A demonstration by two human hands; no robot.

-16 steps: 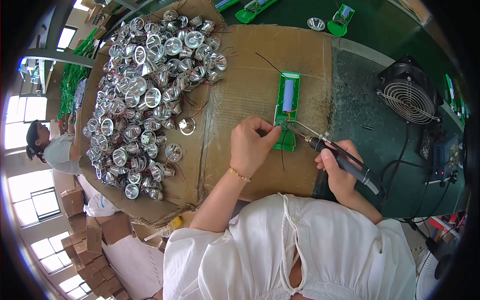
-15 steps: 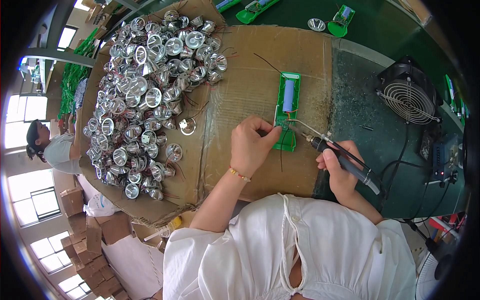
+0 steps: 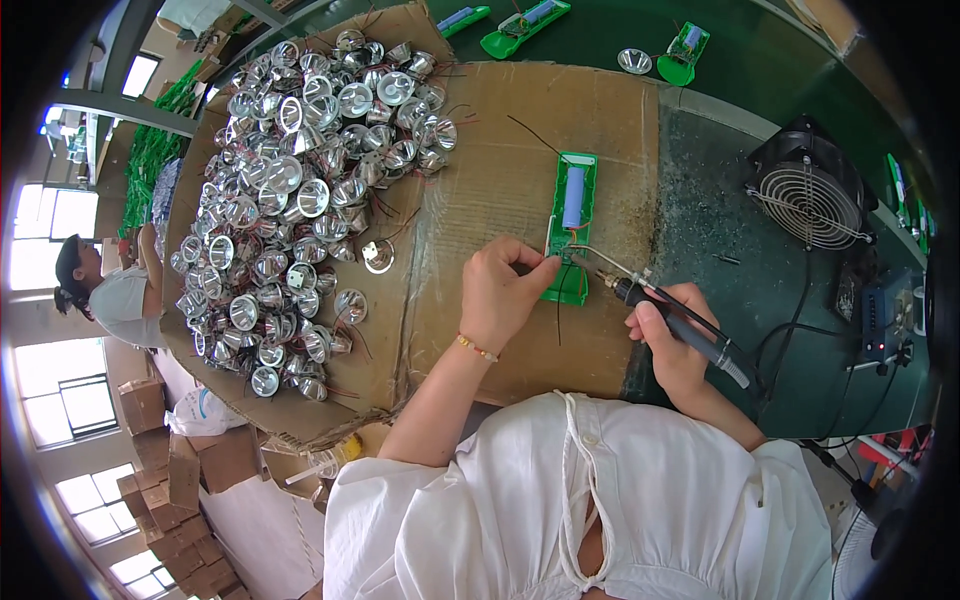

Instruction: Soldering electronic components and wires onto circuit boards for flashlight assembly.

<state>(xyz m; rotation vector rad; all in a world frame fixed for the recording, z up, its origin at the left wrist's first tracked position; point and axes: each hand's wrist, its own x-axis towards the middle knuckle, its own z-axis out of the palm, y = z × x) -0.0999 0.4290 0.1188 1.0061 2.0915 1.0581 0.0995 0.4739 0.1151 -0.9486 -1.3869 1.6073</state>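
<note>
A green plastic housing [image 3: 571, 290] lies on the cardboard, with a blue cylindrical battery cell [image 3: 573, 198] and a small circuit board inside. At the board's left side my left hand [image 3: 508, 288] has thumb and forefinger pinched together; what lies between the fingertips is too small to make out. A thin dark wire [image 3: 560, 322] runs down from beside those fingertips. My right hand [image 3: 675, 335] grips a soldering iron [image 3: 690, 340] with a thin metal feed tube [image 3: 612, 263] along it. Iron and tube tips point at the board, close to my left fingertips.
Left of the housing is a heap of silver reflector cups [image 3: 300, 200] with thin wires. A black fan [image 3: 810, 190] with a round guard stands at the right, near a blue control box [image 3: 880, 322]. More green housings [image 3: 525, 28] lie along the far edge. A person [image 3: 118, 295] works at far left.
The whole view has shifted slightly. Both my hands and the iron stay nearly in place at the board. The person at far left has raised an arm.
</note>
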